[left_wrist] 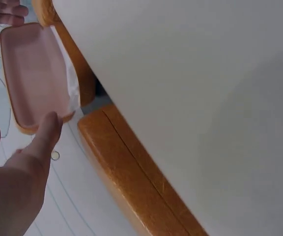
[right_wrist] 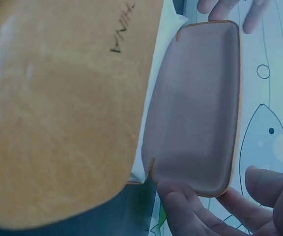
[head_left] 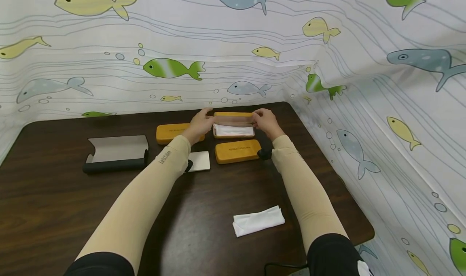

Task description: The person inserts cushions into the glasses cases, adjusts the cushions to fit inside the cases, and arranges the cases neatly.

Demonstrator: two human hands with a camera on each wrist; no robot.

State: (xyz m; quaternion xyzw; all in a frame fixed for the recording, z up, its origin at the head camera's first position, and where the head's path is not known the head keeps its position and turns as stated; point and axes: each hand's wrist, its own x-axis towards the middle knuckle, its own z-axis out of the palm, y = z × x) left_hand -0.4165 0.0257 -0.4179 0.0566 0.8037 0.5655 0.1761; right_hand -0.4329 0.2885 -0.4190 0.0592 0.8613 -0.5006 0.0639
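At the back of the table an orange glasses case [head_left: 233, 136] stands with its lid raised, a folded white cloth [head_left: 233, 130] inside. The lid's pinkish lining [left_wrist: 36, 73] faces the wrist cameras. My left hand [head_left: 199, 125] is at the lid's left end, one extended finger touching its rim and the thumb apart. At the right end my right hand [head_left: 267, 122] holds the lid's corner, with fingers on its rim. A closed orange case [head_left: 237, 151] lies in front, and another closed orange case [head_left: 171, 132] sits partly behind my left hand.
An opened dark case with grey lining [head_left: 118, 148] lies at the left. Below my left wrist is a white flat piece [head_left: 200, 161]. Nearer the front lies a folded white cloth [head_left: 258, 221]. A fish-printed curtain [head_left: 182, 37] hangs right behind the table.
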